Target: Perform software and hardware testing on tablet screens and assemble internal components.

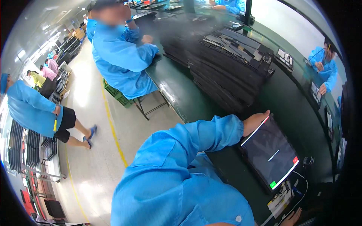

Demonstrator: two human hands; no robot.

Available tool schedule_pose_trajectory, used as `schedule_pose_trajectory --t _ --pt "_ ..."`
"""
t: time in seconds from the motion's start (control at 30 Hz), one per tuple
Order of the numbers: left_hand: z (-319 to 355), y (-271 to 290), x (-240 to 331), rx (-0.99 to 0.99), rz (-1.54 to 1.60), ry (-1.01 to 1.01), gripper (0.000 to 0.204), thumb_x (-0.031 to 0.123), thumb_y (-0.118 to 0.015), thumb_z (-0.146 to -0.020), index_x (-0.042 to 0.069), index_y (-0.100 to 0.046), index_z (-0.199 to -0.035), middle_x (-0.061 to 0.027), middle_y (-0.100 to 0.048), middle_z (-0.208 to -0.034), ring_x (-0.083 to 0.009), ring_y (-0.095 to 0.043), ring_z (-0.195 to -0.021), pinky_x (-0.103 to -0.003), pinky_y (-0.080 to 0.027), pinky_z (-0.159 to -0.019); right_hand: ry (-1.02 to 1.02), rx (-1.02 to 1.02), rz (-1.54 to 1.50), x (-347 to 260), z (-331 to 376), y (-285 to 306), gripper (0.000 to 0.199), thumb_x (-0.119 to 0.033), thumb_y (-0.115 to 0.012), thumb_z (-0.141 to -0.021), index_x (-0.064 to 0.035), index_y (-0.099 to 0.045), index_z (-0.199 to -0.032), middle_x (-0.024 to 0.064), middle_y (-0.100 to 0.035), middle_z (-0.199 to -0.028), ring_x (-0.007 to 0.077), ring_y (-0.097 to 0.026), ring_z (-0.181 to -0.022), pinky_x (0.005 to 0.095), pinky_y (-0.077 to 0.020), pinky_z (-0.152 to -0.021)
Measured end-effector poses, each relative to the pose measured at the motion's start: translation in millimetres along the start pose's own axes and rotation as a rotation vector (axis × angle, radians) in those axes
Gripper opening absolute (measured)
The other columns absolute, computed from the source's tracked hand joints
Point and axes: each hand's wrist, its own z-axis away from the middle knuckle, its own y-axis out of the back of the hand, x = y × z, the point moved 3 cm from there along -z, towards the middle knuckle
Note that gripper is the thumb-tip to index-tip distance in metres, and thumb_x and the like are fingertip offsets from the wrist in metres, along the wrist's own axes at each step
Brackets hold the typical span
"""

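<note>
A lit display panel point(269, 150) leans tilted over the green bench. It glows dark grey, with white strips along two edges, small red and green patches at corners and a short line of text. My left hand point(257, 122), in a blue sleeve, grips the panel's upper left edge; some fingers are hidden behind it. Low at the right, my right hand point(292, 218) shows only in part, fingers stretched out and nothing seen in them. It lies near a small circuit board point(279, 201) and a white cable point(306, 184) by the panel's lower edge.
A big stack of dark panels point(226, 71) fills the bench point(175, 96) beyond the display. A co-worker in blue point(120, 56) sits at the bench's left side; another person point(34, 105) stands in the aisle beside a loaded rack point(28, 147). Devices point(284, 59) line the right side.
</note>
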Motion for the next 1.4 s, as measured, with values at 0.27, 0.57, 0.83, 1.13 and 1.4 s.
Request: schedule_pose_trajectory --t 0.27,0.57,0.83,1.13,1.4 --pt "1 0 1 -0.002 -0.001 -0.009 0.048 0.045 -0.035 -0.093 0.003 -0.059 -0.094 -0.0100 -0.062 -0.093 -0.0182 -0.059 -0.082 -0.030 -0.046 -0.081 -0.312 -0.330 -0.127 -12 -14 0 0.041 -0.025 -0.029 -0.095 -0.0030 -0.045 -0.125 0.0198 -0.037 -0.134 0.0345 -0.034 -0.123 0.0449 -0.0273 -0.102" --pt "4 5 -5 -0.065 0.086 0.082 0.047 0.046 -0.031 -0.094 0.007 -0.057 -0.090 -0.0045 -0.059 -0.085 -0.0141 -0.054 -0.080 -0.031 -0.045 -0.077 -0.490 -0.298 -0.190 -23 -25 0 0.044 -0.002 -0.046 -0.085 -0.0017 -0.040 -0.128 0.0156 -0.032 -0.137 0.0311 -0.026 -0.129 0.0396 -0.0207 -0.107" --pt "9 2 8 0.119 -0.029 0.153 0.043 0.045 -0.040 -0.091 0.006 -0.058 -0.091 -0.0083 -0.062 -0.083 -0.0178 -0.060 -0.074 -0.030 -0.048 -0.071 0.009 -0.122 -0.573 -171 -98 83 0.031 -0.007 -0.062 -0.071 -0.0093 -0.063 -0.102 0.0143 -0.049 -0.121 0.0347 -0.040 -0.119 0.0479 -0.0270 -0.101" --pt "7 6 7 0.093 -0.026 0.161 0.045 0.045 -0.036 -0.092 0.006 -0.058 -0.092 -0.0084 -0.063 -0.086 -0.0190 -0.059 -0.076 -0.032 -0.047 -0.072 0.042 -0.080 -0.588 -164 -129 87 0.029 -0.009 -0.061 -0.073 -0.0101 -0.062 -0.102 0.0114 -0.052 -0.118 0.0326 -0.042 -0.117 0.0489 -0.0262 -0.101" --pt "5 6 6 0.074 0.015 0.163 0.044 0.043 -0.036 -0.093 0.005 -0.058 -0.094 -0.0072 -0.063 -0.087 -0.0176 -0.059 -0.077 -0.030 -0.046 -0.073 0.046 -0.278 -0.919 -133 -158 44 0.028 -0.003 -0.064 -0.071 -0.0029 -0.060 -0.099 0.0126 -0.060 -0.093 0.0275 -0.059 -0.084 0.0334 -0.0463 -0.074"
